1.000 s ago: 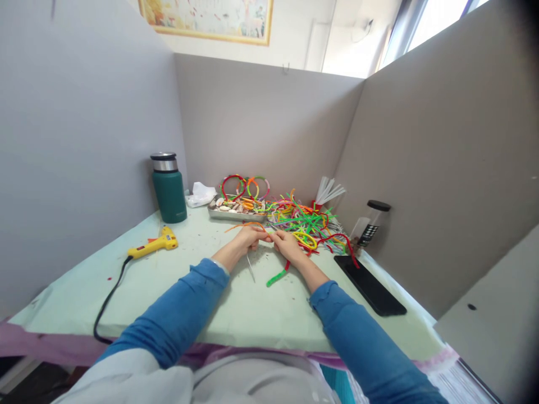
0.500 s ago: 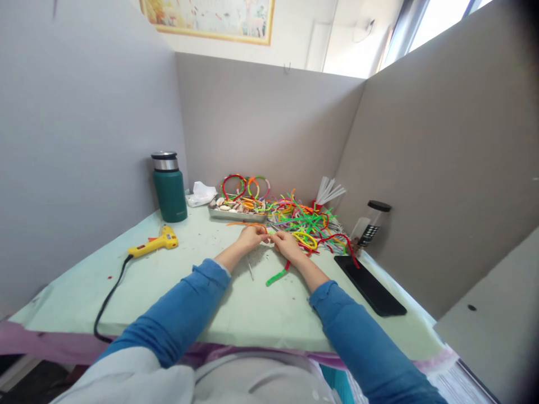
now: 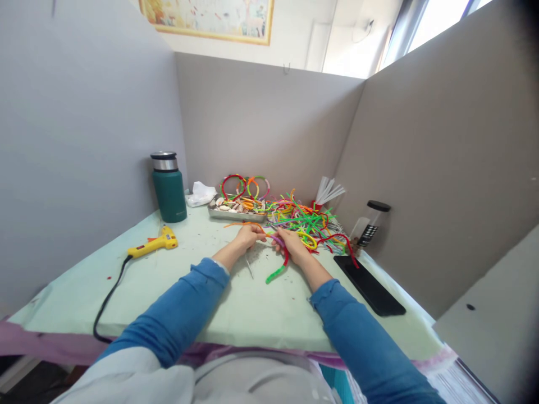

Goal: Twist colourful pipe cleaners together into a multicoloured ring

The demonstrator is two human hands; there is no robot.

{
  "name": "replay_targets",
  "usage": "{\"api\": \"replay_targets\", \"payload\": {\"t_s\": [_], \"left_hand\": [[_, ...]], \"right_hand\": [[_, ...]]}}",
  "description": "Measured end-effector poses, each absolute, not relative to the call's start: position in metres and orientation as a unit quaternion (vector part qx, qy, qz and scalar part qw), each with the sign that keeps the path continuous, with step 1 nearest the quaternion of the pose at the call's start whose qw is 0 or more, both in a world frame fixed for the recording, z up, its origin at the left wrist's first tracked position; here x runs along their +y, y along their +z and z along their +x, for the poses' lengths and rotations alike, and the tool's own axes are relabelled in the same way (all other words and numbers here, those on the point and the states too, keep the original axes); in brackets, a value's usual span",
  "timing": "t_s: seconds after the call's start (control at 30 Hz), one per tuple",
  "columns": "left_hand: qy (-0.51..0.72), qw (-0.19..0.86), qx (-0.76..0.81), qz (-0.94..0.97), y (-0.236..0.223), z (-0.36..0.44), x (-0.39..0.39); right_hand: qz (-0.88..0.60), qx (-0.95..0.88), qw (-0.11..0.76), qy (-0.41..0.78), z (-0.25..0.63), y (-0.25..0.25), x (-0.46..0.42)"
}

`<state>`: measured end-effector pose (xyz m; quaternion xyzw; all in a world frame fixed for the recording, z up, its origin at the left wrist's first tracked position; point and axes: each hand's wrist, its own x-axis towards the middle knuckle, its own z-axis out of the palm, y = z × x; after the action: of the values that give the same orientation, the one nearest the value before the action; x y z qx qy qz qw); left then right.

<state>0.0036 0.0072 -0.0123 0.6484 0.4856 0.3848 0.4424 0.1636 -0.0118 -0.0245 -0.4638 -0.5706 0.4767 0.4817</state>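
Note:
A curved band wound with green, red and purple pipe cleaner (image 3: 277,273) runs up between my two hands. My right hand (image 3: 293,245) is closed around the band's red and purple stretch from the right. From the left, my left hand (image 3: 247,238) pinches an orange pipe cleaner (image 3: 252,224) where it meets the band; its loose tail points left. The fingertips are partly hidden. Just beyond my right fingers shows a grey metal tool (image 3: 273,226), mostly covered. A thin metal stick (image 3: 250,267) lies below my left hand.
Behind my hands lie a metal tray of shells (image 3: 236,215), finished coloured hoops (image 3: 233,188) and a heap of pipe cleaners (image 3: 309,216). A yellow glue gun (image 3: 154,243) and green bottle (image 3: 169,193) stand left. To the right are a black phone (image 3: 370,286) and clear jar (image 3: 373,224).
My hands have moved slightly apart. The right hand has turned, and the purple stretch of the band now shows between them. The green end has risen slightly.

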Motion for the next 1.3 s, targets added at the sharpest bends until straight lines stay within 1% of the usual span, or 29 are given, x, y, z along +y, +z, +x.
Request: {"api": "replay_targets", "payload": {"t_s": [0.17, 0.27, 0.67, 0.97, 1.1, 1.3], "left_hand": [[0.402, 0.457, 0.488, 0.626, -0.013, 0.003, 0.01], [0.41, 0.447, 0.494, 0.623, -0.013, 0.003, 0.009], [0.37, 0.387, 0.518, 0.667, -0.014, 0.005, 0.008], [0.356, 0.363, 0.522, 0.685, -0.015, 0.008, 0.008], [0.352, 0.377, 0.52, 0.68, -0.014, 0.009, 0.005], [0.359, 0.438, 0.488, 0.664, -0.007, 0.009, -0.003]], "right_hand": [[-0.444, -0.53, 0.5, 0.522, 0.17, -0.025, -0.005], [-0.437, -0.546, 0.486, 0.525, 0.172, -0.026, -0.006], [-0.464, -0.646, 0.437, 0.42, 0.163, -0.028, -0.014], [-0.482, -0.666, 0.411, 0.393, 0.162, -0.027, -0.017], [-0.481, -0.673, 0.404, 0.39, 0.161, -0.025, -0.018], [-0.496, -0.642, 0.418, 0.408, 0.16, -0.024, -0.017]]}}
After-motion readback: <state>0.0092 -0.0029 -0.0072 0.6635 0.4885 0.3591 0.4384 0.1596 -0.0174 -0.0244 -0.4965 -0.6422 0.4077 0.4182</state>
